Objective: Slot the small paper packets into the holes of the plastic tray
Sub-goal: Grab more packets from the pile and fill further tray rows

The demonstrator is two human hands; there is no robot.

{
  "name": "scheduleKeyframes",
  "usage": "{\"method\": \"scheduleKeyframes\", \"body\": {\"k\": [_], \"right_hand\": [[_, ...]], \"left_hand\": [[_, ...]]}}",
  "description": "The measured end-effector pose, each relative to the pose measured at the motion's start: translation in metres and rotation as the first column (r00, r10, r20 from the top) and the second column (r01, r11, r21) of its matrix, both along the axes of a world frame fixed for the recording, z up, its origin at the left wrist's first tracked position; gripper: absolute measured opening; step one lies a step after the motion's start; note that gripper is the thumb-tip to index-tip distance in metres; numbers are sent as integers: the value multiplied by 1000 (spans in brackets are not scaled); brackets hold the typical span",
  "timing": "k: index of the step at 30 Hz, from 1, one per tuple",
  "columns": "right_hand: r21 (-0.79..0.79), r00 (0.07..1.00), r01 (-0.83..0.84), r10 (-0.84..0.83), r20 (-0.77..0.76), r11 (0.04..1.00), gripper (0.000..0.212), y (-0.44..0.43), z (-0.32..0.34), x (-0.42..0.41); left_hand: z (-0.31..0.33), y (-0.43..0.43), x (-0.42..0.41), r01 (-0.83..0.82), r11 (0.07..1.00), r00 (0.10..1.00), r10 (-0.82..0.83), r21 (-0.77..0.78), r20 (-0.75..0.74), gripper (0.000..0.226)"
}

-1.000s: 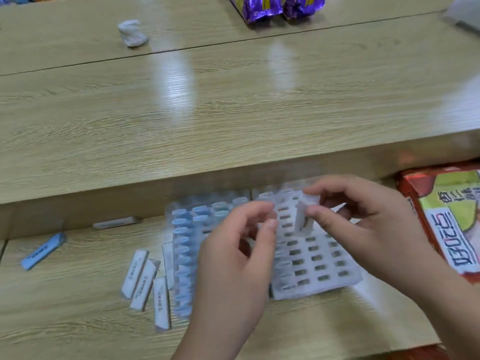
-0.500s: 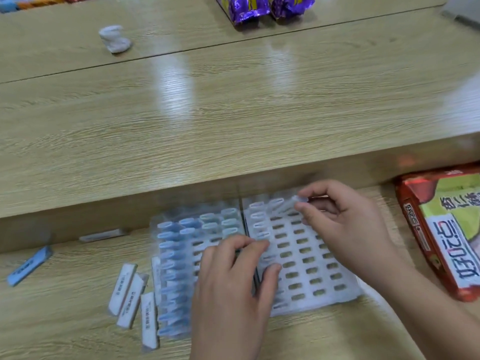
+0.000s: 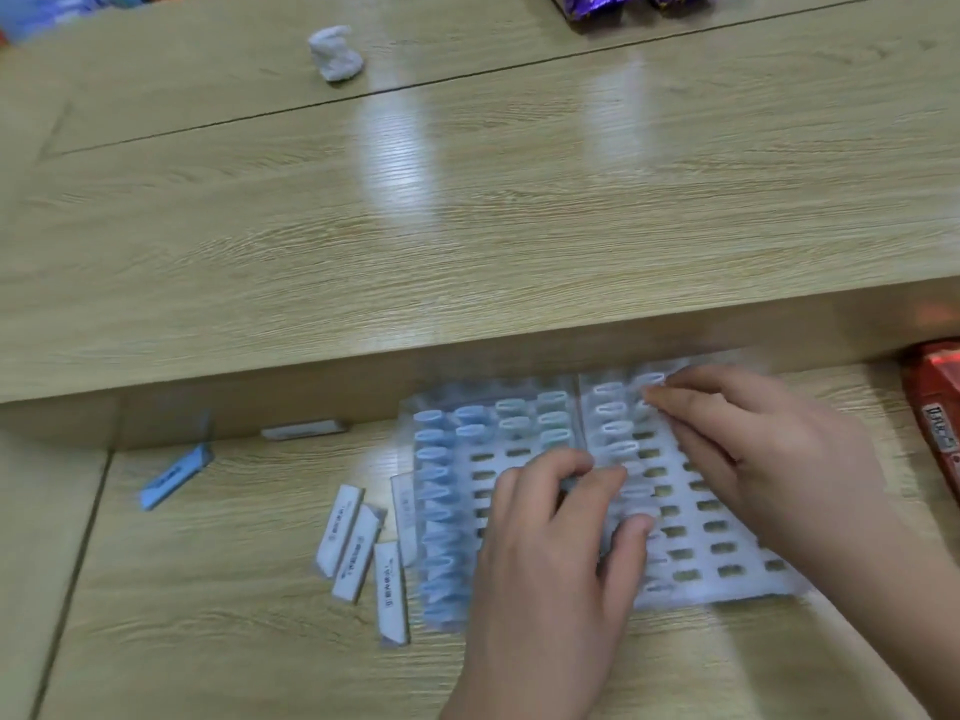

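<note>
Paper packets (image 3: 347,527): lying loose on the bench (image 3: 208,641) just left of the plastic tray (image 3: 727,543), most others already standing in its holes.

Counting: four white packets in the cluster beside the tray, one more white by the step of the bench, one blue packet (image 3: 175,476) further left. Two joined tray panels. Filled holes too blurred for an exact count; far-left column and parts of the back rows occupied.

Left hand (image 3: 561,553): pressing flat on the tray, fingers together, clamped on nothing. Right hand (image 3: 748,449): fingertips bunched at the back row; held packet not discernible.

Risks, as judged:
- Tilting a packet on entry: crumpling against the hole rim.
- Easing the left-hand pressure: light tray sliding or lifting.
- Brushing seated packets: tipping them.
</note>
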State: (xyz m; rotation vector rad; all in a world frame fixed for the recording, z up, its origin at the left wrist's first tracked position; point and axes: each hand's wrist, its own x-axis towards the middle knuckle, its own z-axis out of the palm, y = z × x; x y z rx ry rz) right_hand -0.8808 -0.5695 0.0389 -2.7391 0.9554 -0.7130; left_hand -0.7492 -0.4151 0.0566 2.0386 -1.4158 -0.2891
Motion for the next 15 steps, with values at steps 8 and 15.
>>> {"method": "scheduleKeyframes", "body": {"k": [8,15], "right_hand": [[167,983,-29,-2,182,985,19,97,53,88],[364,995,-83,94,-13,928,35,182,34,192]], "left_hand": [[13,78,88,-345,923,932,317,-170,-174,23],[-17,154,170,-548,835,822,549,53,-149,24]]}}
